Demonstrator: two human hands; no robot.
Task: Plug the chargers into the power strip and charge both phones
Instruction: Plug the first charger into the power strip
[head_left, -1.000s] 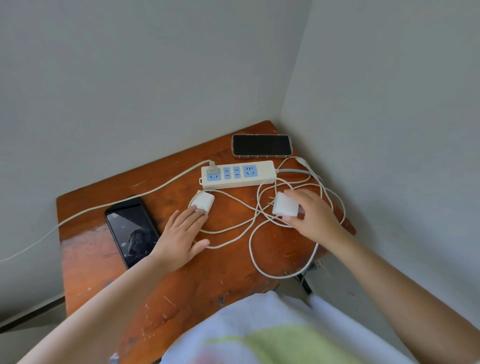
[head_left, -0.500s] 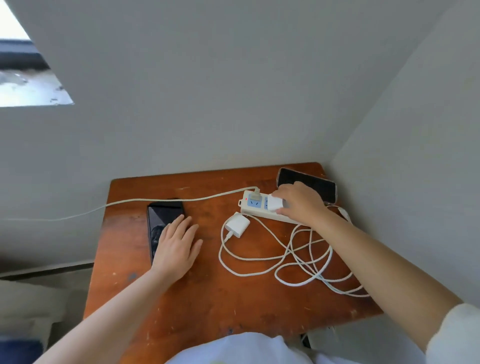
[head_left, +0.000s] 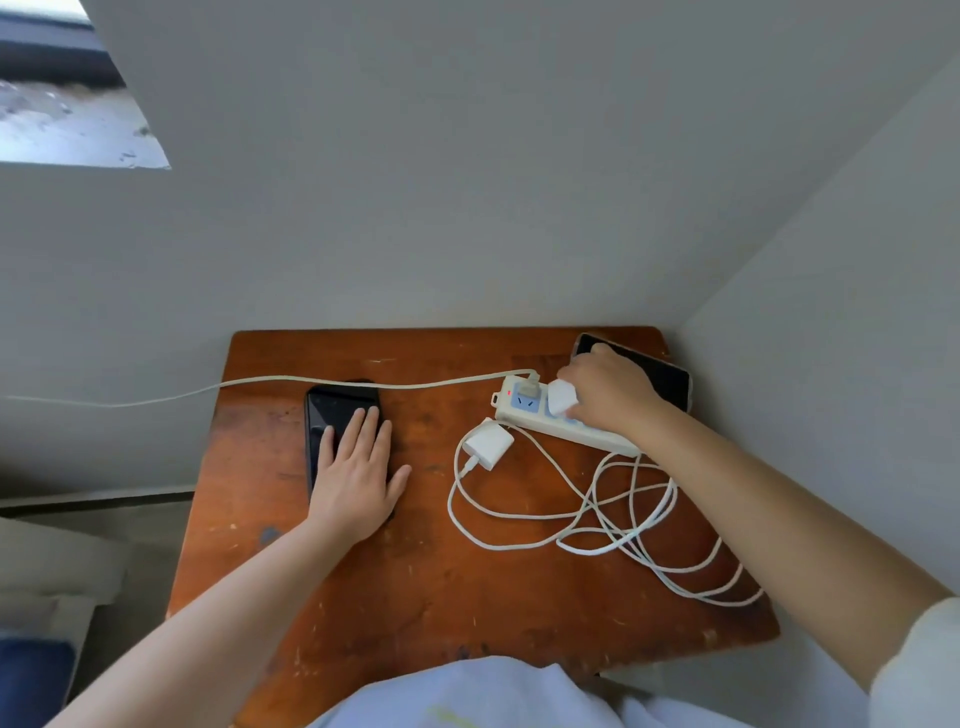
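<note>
A white power strip (head_left: 524, 413) with blue sockets lies at the back right of the wooden table (head_left: 415, 587). My right hand (head_left: 608, 395) grips a white charger (head_left: 562, 397) and holds it on the strip's sockets. A second white charger (head_left: 488, 443) lies loose just in front of the strip, its white cable (head_left: 613, 514) tangled in loops to the right. My left hand (head_left: 356, 475) rests flat, fingers spread, on a black phone (head_left: 335, 410) at the left. Another black phone (head_left: 662, 376) lies in the back right corner, partly behind my right hand.
The strip's own cord (head_left: 208, 387) runs left across the table and off its edge. Grey walls close in behind and to the right. A window ledge (head_left: 67, 124) shows at the top left. White fabric (head_left: 467, 696) lies at the near edge.
My right hand carried the charger from the table's front right up onto the power strip. My left hand moved from beside the other charger onto the left phone. The camera view shifted.
</note>
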